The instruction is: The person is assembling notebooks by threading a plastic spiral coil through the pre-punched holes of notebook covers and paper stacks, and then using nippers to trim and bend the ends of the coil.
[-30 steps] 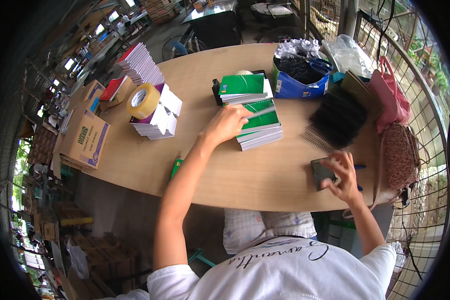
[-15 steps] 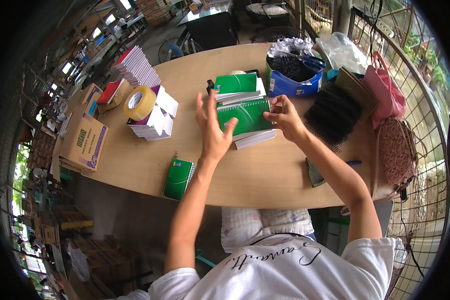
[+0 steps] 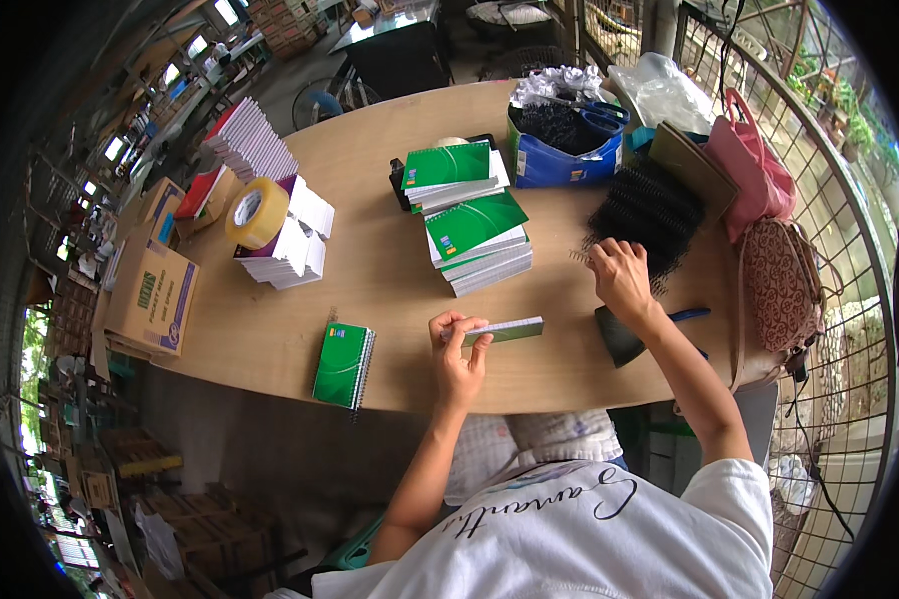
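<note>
1. Left hand (image 3: pixel 456 359): grasps a pad (image 3: pixel 509 330) at its left end between thumb and fingers. The pad stands on edge, white page edges upward, near the table's front edge and apart from the stacks.
2. Right hand (image 3: pixel 624 282): fingers bent and drawn together at the left margin of the black coils (image 3: pixel 649 215); whether they pinch a coil cannot be told.
3. Front stack (image 3: pixel 481 262): green-covered pads, the top one turned askew; rear stack (image 3: pixel 448 166), also green-topped, just behind.
4. Notebook (image 3: pixel 340 361): green, lying flat at the table's front edge, left of the left hand, with a coil along its right side.
5. Dark object (image 3: pixel 619 337): on the table (image 3: pixel 240 344), just below the right hand; a blue-handled tool (image 3: pixel 687 314) lies beside it.
6. Blue box (image 3: pixel 569 165): behind the coils, holding dark coils and blue-handled scissors (image 3: pixel 604 117).
7. Tape roll (image 3: pixel 257 213): tilted on a white stack (image 3: pixel 282 258), at left.
8. Pink bag (image 3: pixel 759 180): at right, behind a brown patterned bag (image 3: pixel 781 285).
</note>
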